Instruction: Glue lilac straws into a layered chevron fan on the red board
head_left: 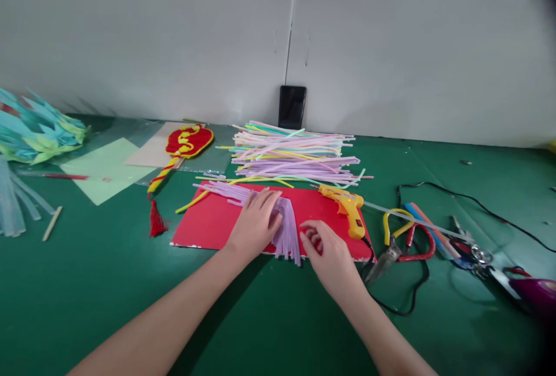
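Observation:
A row of lilac pipe cleaners point(286, 234) lies on a red board point(197, 222), bent so that one part runs to the left and the other hangs over the board's near edge. My left hand point(256, 219) rests on the row near the bend, fingers and thumb pressing it down. To the right of the hanging ends is my right hand point(325, 251), its fingers loosely curled, thumb and forefinger slightly apart, with nothing visible between them. A yellow glue gun point(350, 207) with a clear glue stick lies on the board's right part.
Behind the board is a pile of coloured pipe cleaners point(295, 153); a phone point(292, 106) leans on the wall. At right are pliers point(417, 240), a black cord point(469, 195) and scissors point(504, 277). At left lie a red-yellow fan point(189, 141) and green paper point(104, 167).

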A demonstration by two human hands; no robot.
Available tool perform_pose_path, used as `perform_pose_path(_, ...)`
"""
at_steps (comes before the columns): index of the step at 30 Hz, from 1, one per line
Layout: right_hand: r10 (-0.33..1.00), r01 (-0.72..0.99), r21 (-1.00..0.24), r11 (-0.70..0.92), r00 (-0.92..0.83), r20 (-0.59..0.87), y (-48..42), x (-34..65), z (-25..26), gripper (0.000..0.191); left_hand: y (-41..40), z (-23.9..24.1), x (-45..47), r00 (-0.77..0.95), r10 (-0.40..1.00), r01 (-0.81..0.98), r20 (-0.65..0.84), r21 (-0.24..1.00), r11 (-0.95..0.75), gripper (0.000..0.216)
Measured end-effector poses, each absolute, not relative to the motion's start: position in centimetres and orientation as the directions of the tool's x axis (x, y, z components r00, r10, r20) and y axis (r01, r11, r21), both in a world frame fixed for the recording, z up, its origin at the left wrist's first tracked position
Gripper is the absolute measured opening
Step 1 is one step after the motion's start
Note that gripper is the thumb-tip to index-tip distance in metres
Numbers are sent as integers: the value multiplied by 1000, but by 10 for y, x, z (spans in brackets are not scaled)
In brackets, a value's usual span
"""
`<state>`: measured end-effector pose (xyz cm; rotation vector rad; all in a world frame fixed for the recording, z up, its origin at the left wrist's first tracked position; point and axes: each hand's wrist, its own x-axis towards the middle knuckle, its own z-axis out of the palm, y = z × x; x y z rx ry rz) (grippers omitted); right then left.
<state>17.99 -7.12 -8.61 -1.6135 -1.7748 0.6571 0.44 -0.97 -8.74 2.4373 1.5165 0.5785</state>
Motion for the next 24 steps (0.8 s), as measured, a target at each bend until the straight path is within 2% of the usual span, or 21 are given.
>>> perform_pose_path(5,990,703,-704,102,-3,140,-65,180,-88,29,-7,-91,3,336,904,811,263,408,-420,40)
perform_pose_path(10,998,754,-656,23,21,59,-42,167,-81,36,-7,-94,2,317,901,804,295,421,-421,39)
perform_pose_path(15,991,702,-700,-130,76,-108,-5,155,-70,29,-8,-94,1,300,912,799,280,449,-400,42)
perform_pose_path(21,966,646,-740,-188,-15,-259,26,160,-54,28,-10,-90,1,303,916,785,263,476,-396,43)
perform_pose_path(24,954,605,-775,-183,-82,-290,33,163,-51,22,-10,-90,1,301,921,787,247,480,-387,44)
